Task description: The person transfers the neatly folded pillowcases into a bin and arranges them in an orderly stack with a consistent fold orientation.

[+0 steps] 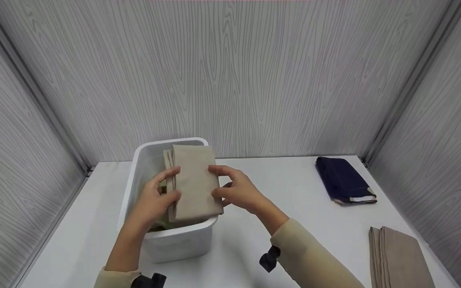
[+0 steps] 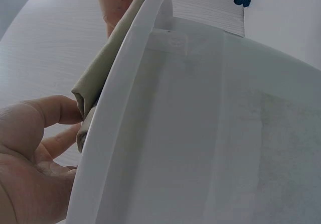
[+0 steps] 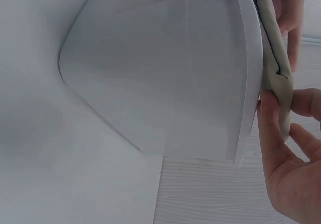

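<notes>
A folded beige cloth (image 1: pixel 195 182) lies flat over the mouth of a white plastic bin (image 1: pixel 182 243), overlapping its right rim in the head view. My left hand (image 1: pixel 153 200) holds the cloth's left edge, thumb and forefinger on the top face. At the opposite edge my right hand (image 1: pixel 238 188) pinches it; the right wrist view shows the right hand (image 3: pixel 293 174) with fingers on both sides of the folded layers. Green and dark material (image 1: pixel 161 225) shows inside the bin beneath the cloth, mostly hidden by it.
A dark navy folded garment (image 1: pixel 343 181) lies at the back right of the white table (image 1: pixel 270 228). Nearer, by the right edge, is another folded beige-brown cloth (image 1: pixel 404 258). Grey wood-grain panels (image 1: pixel 230 80) enclose the table at the back and both sides.
</notes>
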`<move>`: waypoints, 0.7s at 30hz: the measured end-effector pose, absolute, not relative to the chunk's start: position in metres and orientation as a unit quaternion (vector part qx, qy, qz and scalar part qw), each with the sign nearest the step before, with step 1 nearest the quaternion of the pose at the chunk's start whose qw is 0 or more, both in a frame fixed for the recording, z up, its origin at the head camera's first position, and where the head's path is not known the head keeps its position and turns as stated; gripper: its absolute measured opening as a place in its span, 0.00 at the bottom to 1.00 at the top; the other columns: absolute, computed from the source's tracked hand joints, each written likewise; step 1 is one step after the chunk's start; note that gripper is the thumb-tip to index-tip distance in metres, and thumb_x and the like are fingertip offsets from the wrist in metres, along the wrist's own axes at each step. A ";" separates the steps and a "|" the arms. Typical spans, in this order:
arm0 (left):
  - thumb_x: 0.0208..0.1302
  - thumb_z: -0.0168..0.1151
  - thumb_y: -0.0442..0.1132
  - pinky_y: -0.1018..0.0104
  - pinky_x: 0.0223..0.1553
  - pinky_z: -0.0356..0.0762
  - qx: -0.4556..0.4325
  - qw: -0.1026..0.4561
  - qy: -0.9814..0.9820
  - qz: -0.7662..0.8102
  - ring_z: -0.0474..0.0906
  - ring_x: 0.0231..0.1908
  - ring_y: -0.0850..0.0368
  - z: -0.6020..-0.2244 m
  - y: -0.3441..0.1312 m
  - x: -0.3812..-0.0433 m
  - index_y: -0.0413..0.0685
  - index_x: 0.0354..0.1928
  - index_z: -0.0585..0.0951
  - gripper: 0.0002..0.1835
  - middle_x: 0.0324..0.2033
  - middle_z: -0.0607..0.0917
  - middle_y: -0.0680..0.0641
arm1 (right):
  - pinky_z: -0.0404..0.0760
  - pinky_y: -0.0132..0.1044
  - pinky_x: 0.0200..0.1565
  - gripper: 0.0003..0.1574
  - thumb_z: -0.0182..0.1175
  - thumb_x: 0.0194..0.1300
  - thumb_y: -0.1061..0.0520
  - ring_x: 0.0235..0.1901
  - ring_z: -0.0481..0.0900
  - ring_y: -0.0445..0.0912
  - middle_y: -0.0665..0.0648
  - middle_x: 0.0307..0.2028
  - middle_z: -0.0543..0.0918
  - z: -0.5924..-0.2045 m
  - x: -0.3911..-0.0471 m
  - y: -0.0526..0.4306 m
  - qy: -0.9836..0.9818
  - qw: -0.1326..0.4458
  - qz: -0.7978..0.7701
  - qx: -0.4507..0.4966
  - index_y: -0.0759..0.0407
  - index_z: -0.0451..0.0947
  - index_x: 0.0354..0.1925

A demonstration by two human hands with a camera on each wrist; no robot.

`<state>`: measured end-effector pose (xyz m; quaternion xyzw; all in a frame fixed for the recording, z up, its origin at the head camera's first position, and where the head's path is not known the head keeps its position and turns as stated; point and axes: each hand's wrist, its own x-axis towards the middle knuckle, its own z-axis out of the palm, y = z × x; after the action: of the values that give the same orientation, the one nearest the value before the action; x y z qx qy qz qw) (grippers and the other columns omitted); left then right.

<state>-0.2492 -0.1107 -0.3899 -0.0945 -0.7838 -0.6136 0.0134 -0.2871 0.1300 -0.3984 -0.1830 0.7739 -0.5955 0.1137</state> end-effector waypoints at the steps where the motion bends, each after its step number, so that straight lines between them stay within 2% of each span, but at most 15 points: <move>1: 0.62 0.58 0.26 0.69 0.34 0.77 -0.093 0.015 -0.787 -0.610 0.73 0.40 0.51 -0.390 -0.112 -0.249 0.46 0.71 0.68 0.33 0.69 0.69 0.45 | 0.87 0.44 0.35 0.41 0.64 0.59 0.64 0.41 0.85 0.50 0.53 0.64 0.72 -0.398 -0.287 0.128 0.778 0.110 -0.591 -0.182 0.46 0.69 0.70; 5: 0.63 0.57 0.27 0.68 0.31 0.74 -0.087 0.022 -0.804 -0.588 0.72 0.40 0.49 -0.390 -0.117 -0.249 0.48 0.72 0.68 0.34 0.69 0.69 0.46 | 0.87 0.42 0.34 0.42 0.65 0.58 0.63 0.39 0.86 0.48 0.51 0.64 0.73 -0.397 -0.286 0.119 0.794 0.091 -0.572 -0.185 0.46 0.69 0.70; 8: 0.63 0.56 0.27 0.65 0.34 0.74 -0.085 0.026 -0.818 -0.569 0.71 0.46 0.46 -0.388 -0.120 -0.250 0.47 0.72 0.67 0.34 0.70 0.68 0.45 | 0.87 0.40 0.33 0.42 0.64 0.58 0.63 0.37 0.86 0.46 0.50 0.64 0.74 -0.395 -0.286 0.113 0.809 0.080 -0.553 -0.185 0.46 0.69 0.70; 12: 0.63 0.55 0.27 0.54 0.52 0.75 -0.087 0.043 -0.840 -0.534 0.68 0.61 0.45 -0.387 -0.123 -0.251 0.44 0.72 0.66 0.33 0.70 0.68 0.42 | 0.86 0.37 0.33 0.42 0.63 0.57 0.64 0.36 0.85 0.43 0.51 0.63 0.75 -0.391 -0.285 0.104 0.835 0.058 -0.513 -0.192 0.47 0.69 0.70; 15: 0.62 0.55 0.27 0.46 0.66 0.65 -0.091 0.060 -0.858 -0.502 0.60 0.71 0.44 -0.387 -0.124 -0.252 0.41 0.72 0.67 0.33 0.70 0.69 0.40 | 0.86 0.35 0.33 0.43 0.62 0.56 0.65 0.37 0.85 0.42 0.53 0.63 0.76 -0.388 -0.283 0.098 0.855 0.039 -0.477 -0.201 0.48 0.69 0.70; 17: 0.61 0.55 0.27 0.43 0.70 0.60 -0.091 0.068 -0.867 -0.486 0.58 0.72 0.43 -0.387 -0.125 -0.253 0.40 0.71 0.67 0.33 0.69 0.70 0.40 | 0.85 0.34 0.33 0.43 0.61 0.56 0.66 0.36 0.84 0.42 0.54 0.63 0.76 -0.387 -0.282 0.094 0.867 0.025 -0.454 -0.206 0.48 0.69 0.70; 21: 0.61 0.55 0.27 0.45 0.72 0.55 -0.088 0.074 -0.873 -0.474 0.58 0.72 0.42 -0.387 -0.125 -0.253 0.40 0.71 0.68 0.33 0.68 0.70 0.39 | 0.84 0.33 0.38 0.42 0.61 0.55 0.66 0.39 0.80 0.42 0.54 0.63 0.77 -0.386 -0.282 0.087 0.884 -0.005 -0.412 -0.219 0.50 0.71 0.70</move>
<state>-0.2527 -0.1254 -0.3873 -0.0878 -0.8730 -0.4740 0.0739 -0.2816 0.0867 -0.3864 -0.2185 0.8844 -0.4123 -0.0051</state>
